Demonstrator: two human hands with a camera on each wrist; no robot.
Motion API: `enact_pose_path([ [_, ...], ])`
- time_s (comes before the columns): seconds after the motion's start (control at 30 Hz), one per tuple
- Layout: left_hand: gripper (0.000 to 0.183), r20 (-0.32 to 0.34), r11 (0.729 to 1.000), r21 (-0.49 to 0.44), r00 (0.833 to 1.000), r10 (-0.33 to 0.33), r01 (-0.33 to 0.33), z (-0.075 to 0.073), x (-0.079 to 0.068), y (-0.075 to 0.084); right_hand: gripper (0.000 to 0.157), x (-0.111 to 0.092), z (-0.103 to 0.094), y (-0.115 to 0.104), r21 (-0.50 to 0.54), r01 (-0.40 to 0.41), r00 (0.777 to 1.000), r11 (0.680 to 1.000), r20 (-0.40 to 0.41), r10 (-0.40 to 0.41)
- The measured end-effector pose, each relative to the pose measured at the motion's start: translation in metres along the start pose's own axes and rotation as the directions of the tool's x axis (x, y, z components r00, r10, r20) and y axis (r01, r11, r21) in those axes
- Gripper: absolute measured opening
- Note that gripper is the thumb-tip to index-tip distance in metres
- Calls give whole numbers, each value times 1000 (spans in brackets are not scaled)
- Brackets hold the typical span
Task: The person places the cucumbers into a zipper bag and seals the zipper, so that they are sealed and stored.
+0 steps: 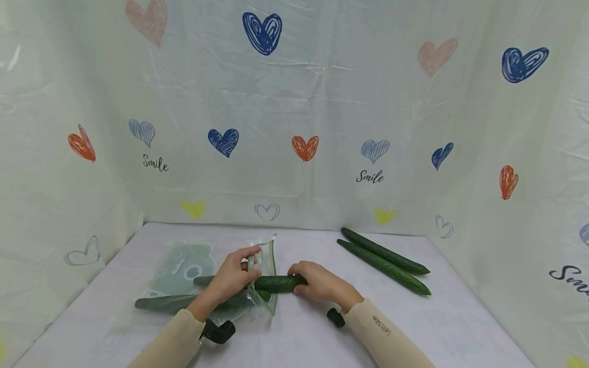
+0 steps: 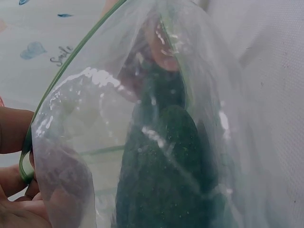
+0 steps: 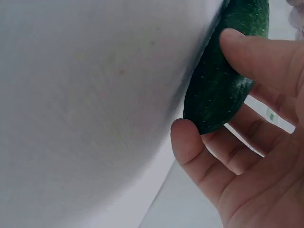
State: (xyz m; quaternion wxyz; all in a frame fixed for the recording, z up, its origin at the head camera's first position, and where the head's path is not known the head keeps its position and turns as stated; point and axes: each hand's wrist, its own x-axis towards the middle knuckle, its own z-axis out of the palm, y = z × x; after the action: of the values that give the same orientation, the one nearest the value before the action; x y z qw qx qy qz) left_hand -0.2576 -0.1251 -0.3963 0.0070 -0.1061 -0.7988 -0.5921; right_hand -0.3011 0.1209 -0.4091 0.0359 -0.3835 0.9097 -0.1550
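A clear zip bag [image 1: 184, 266] with a green-edged mouth lies on its side. My left hand [image 1: 232, 273] pinches one side of the mouth and holds it up; in the left wrist view its fingers [image 2: 16, 130] grip the green edge. One cucumber [image 1: 170, 302] lies inside the bag. A second cucumber [image 1: 280, 283] runs through the mouth, its far part inside beside the first. My right hand [image 1: 324, 283] grips the outer end of this second cucumber. In the right wrist view, the thumb [image 3: 256, 57] and fingers wrap around its dark green tip.
Two more cucumbers [image 1: 384, 267] lie side by side, slanting, at the right of the white-covered table [image 1: 322, 337]. A white curtain [image 1: 340, 112] printed with hearts hangs behind and along both sides.
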Motion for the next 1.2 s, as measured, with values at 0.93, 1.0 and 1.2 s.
enact_pose_path([
  [0.93,58,-18,1000,-27,1000,9,-10,1,0,2,32,37,12,-40,18,135,989,991,-58,-134],
  [1.0,57,-23,1000,-24,1000,4,-4,1,0,3,32,39,12,-40,37,120,991,992,-57,-118],
  [1.2,57,-39,1000,-7,999,-11,11,3,0,3,29,42,11,-41,102,95,994,990,-57,-89],
])
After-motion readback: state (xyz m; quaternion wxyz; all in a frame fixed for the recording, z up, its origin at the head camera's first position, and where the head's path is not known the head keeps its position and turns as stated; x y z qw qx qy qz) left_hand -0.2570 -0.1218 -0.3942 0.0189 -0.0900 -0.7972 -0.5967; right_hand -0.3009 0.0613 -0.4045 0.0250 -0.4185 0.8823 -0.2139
